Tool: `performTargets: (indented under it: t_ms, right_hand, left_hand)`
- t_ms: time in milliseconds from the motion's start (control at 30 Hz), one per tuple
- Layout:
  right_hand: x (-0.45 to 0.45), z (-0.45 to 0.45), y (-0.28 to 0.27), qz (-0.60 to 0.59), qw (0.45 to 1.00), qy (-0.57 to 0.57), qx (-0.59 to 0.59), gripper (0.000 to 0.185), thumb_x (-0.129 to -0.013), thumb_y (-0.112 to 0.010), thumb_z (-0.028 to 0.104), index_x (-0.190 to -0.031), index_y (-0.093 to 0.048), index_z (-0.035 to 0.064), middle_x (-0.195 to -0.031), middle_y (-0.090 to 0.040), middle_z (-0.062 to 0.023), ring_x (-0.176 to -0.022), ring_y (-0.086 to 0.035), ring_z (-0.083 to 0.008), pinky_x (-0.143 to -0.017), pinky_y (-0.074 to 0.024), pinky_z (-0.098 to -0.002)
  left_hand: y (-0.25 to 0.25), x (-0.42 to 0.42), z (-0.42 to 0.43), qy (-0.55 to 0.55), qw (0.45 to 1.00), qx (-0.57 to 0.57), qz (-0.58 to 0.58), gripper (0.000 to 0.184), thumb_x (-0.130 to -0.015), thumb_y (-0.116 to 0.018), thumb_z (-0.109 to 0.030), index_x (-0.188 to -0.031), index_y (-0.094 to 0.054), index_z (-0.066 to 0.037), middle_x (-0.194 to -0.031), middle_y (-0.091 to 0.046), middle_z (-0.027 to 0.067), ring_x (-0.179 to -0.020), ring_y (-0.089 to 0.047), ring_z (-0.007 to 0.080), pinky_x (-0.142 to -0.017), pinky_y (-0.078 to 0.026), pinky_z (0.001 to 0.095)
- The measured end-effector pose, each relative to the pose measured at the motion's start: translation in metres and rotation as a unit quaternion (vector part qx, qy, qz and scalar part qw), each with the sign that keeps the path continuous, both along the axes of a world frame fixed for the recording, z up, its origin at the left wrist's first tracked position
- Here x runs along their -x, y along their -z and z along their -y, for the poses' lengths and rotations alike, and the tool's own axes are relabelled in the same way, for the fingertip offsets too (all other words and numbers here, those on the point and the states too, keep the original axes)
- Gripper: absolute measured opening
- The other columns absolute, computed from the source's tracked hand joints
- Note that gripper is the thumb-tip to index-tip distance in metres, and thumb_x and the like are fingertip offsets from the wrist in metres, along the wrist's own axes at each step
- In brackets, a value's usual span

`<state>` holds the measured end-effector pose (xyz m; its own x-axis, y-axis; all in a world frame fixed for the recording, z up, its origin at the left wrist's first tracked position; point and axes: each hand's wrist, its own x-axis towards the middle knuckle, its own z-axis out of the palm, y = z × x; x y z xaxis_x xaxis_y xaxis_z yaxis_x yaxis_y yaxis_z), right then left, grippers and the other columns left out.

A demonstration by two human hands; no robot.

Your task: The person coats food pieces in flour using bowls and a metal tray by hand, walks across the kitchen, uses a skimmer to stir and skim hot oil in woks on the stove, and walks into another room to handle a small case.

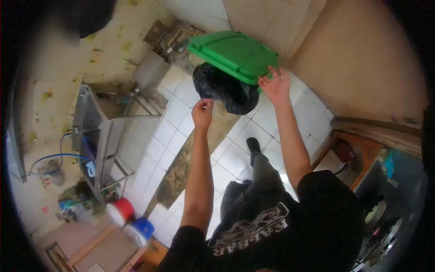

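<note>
Toward far edge of tiled floor (229, 156): black plastic bag (214, 84) partly under tilted green bin lid (233, 52); right hand (276, 86) spread at rim, left hand (202, 111) curled, pinch unclear; possible lid drop from fingertip slip.

Red bucket (122, 211): is sitting just beside the blue bucket (144, 226). Metal stand (108, 140): is standing near the stained wall (50, 109). Blue hose (74, 154): is curving toward the stand. Brown strip (174, 183): is running along the white-tiled floor (170, 129). Round metalware (375, 212): is resting on the dark surface (405, 181).
</note>
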<state>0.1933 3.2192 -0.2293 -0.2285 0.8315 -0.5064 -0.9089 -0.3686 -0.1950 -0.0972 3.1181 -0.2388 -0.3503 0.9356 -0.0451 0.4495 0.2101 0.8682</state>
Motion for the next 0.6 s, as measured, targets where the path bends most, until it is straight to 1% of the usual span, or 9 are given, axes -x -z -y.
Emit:
performTargets:
  t_ms: [200,300,367,400,433,467,533,567,600]
  right_hand:
    - [-0.025,-0.002,-0.026,-0.015,1.0,-0.014,-0.018,0.054,-0.083,-0.057,0.048,-0.124,-0.049,0.0132,-0.134,-0.032,-0.028,-0.12,-0.039,-0.0389,-0.093,-0.0392,-0.0412]
    - [-0.024,0.014,-0.02,-0.025,0.999,-0.031,-0.026,0.058,-0.084,-0.056,0.049,-0.129,-0.046,0.0136,-0.141,-0.026,-0.0319,-0.125,-0.038,-0.0419,-0.095,-0.0391,-0.0425]
    - [-0.017,0.028,0.003,-0.026,0.998,-0.047,-0.032,0.06,-0.085,-0.056,0.049,-0.131,-0.044,0.0129,-0.144,-0.025,-0.0326,-0.127,-0.039,-0.0415,-0.097,-0.039,-0.0429]
    - [-0.012,0.04,0.02,0.006,0.997,-0.073,-0.028,0.056,-0.087,-0.055,0.047,-0.129,-0.045,0.0118,-0.142,-0.031,-0.0292,-0.125,-0.041,-0.0384,-0.097,-0.0397,-0.0418]
    - [-0.006,0.051,0.038,0.037,0.994,-0.099,-0.025,0.053,-0.088,-0.054,0.045,-0.128,-0.045,0.0107,-0.14,-0.037,-0.0258,-0.124,-0.043,-0.0353,-0.097,-0.0404,-0.0408]
    - [0.0,0.062,0.07,0.092,0.986,-0.14,-0.018,0.051,-0.088,-0.055,0.041,-0.127,-0.047,0.0106,-0.139,-0.039,-0.0244,-0.122,-0.045,-0.0337,-0.096,-0.0411,-0.0403]
    - [-0.006,0.119,0.142,0.255,0.918,-0.301,-0.034,0.047,-0.087,-0.055,0.035,-0.127,-0.05,0.0103,-0.136,-0.044,-0.0215,-0.12,-0.047,-0.0307,-0.095,-0.0425,-0.0392]
    - [-0.013,0.151,0.181,0.339,0.844,-0.409,-0.072,0.045,-0.087,-0.055,0.032,-0.126,-0.051,0.0101,-0.134,-0.046,-0.02,-0.118,-0.049,-0.0292,-0.095,-0.0432,-0.0387]
    - [-0.025,0.185,0.214,0.404,0.746,-0.516,-0.122,0.043,-0.087,-0.055,0.028,-0.126,-0.053,0.01,-0.133,-0.048,-0.0186,-0.117,-0.05,-0.0277,-0.094,-0.0439,-0.0381]
  left_hand:
    - [-0.033,-0.016,-0.01,-0.048,0.983,0.086,-0.153,0.037,-0.083,-0.071,-0.038,-0.102,-0.07,-0.006,-0.078,-0.071,0.0115,-0.076,-0.069,0.0214,-0.069,-0.052,0.034]
    - [0.014,0.007,0.037,-0.022,0.988,0.065,-0.135,0.038,-0.086,-0.066,-0.04,-0.102,-0.069,-0.005,-0.077,-0.07,0.0116,-0.073,-0.068,0.0229,-0.068,-0.051,0.0352]
    - [0.032,0.009,0.101,-0.017,0.991,0.114,-0.062,0.027,-0.087,-0.062,-0.033,-0.094,-0.069,-0.008,-0.088,-0.069,0.0157,-0.084,-0.068,0.0318,-0.074,-0.051,0.0408]
    - [0.081,0.022,0.144,-0.015,0.991,0.135,-0.017,0.03,-0.089,-0.056,-0.034,-0.092,-0.069,-0.007,-0.089,-0.069,0.0171,-0.084,-0.066,0.0339,-0.073,-0.051,0.0415]
    - [0.084,0.021,0.188,0.028,0.964,0.219,-0.146,0.035,-0.091,-0.052,-0.037,-0.093,-0.068,-0.006,-0.089,-0.068,0.0188,-0.086,-0.066,0.0354,-0.073,-0.051,0.0423]
    - [0.094,0.022,0.247,0.008,0.973,0.226,-0.047,0.039,-0.092,-0.05,-0.04,-0.097,-0.067,-0.006,-0.095,-0.067,0.0218,-0.093,-0.065,0.0371,-0.079,-0.05,0.0448]
    - [0.183,0.036,0.39,-0.003,0.936,0.332,-0.116,0.045,-0.09,-0.052,-0.045,-0.112,-0.063,-0.008,-0.112,-0.062,0.0244,-0.107,-0.058,0.0412,-0.092,-0.047,0.047]
    - [0.139,0.021,0.44,-0.026,0.898,0.418,-0.135,0.041,-0.085,-0.059,-0.043,-0.105,-0.067,-0.008,-0.107,-0.066,0.0191,-0.104,-0.061,0.0375,-0.089,-0.049,0.0444]
    - [0.171,0.025,0.526,-0.058,0.919,0.374,-0.108,0.041,-0.083,-0.06,-0.045,-0.103,-0.068,-0.011,-0.108,-0.067,0.0173,-0.106,-0.06,0.0379,-0.091,-0.049,0.0441]
